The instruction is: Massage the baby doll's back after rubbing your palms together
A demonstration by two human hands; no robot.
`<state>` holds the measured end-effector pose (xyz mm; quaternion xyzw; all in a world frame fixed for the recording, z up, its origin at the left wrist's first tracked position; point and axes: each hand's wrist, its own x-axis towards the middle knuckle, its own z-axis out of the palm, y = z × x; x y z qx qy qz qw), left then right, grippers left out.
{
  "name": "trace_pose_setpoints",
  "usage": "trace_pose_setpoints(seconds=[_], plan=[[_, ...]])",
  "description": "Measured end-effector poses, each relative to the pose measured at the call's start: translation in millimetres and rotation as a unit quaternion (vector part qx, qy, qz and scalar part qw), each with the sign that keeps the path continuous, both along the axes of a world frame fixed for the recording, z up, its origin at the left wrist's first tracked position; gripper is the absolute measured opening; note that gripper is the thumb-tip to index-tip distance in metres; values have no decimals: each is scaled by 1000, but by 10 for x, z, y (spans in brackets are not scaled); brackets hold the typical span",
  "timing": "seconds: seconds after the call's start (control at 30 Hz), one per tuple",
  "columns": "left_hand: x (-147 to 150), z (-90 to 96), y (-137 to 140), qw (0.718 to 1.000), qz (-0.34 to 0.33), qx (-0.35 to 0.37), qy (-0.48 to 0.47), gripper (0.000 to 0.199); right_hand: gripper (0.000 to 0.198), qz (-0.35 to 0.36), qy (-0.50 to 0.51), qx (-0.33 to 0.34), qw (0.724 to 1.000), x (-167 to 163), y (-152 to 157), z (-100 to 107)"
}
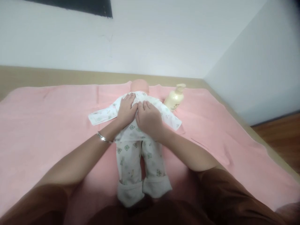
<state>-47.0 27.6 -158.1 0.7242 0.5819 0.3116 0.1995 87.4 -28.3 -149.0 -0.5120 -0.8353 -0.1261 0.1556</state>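
Note:
A baby doll [132,128] in white printed pyjamas lies stretched out with its head away from me, its smooth bald head [140,85] at the far end. No face shows on it. My left hand [127,107] rests flat on the left side of the doll's upper body, fingers stretched out. Beside it, my right hand [150,117] lies over the right side with its fingers close together and slightly bent. The two thumbs nearly meet at the middle. The doll's hands and feet do not show beyond the sleeves and the turned-up trouser cuffs [156,186].
A cream pump bottle [174,99] stands close to the doll's right-hand sleeve. Under everything spreads a pink cloth [58,115] on a light wooden surface [35,75]. A white wall [152,40] rises behind, and another wall closes off the right side.

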Motion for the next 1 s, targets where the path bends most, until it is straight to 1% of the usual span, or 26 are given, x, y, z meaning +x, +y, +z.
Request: trace_pose_setpoints(seconds=[0.17,0.33,0.43,0.5,0.6,0.7,0.77,0.83,0.93,1.0], plan=[[11,-36,-13,1000,5,12,-1,65,55,10,43,-14,999,30,97,-1],[-8,-82,-36,998,6,59,13,59,55,-24,130,-98,986,55,227,76],[56,-90,-143,994,18,97,47,54,60,-37,162,-140,976,129,393,88],[138,-71,-261,991,13,116,65,52,61,-43,173,-151,972,194,506,78],[237,-4,-416,990,-18,122,69,52,49,-34,175,-139,974,272,602,82],[224,81,-415,995,-28,81,55,51,39,-27,150,-133,979,271,558,127],[156,115,-312,999,-16,36,37,53,41,-40,109,-120,986,219,456,163],[75,111,-168,1000,1,3,20,57,44,-52,59,-97,992,142,319,198],[-16,54,18,1000,6,-8,19,61,42,-34,12,-90,995,55,137,275],[-36,22,69,999,-2,-3,34,62,36,-8,16,-119,993,58,91,353]])
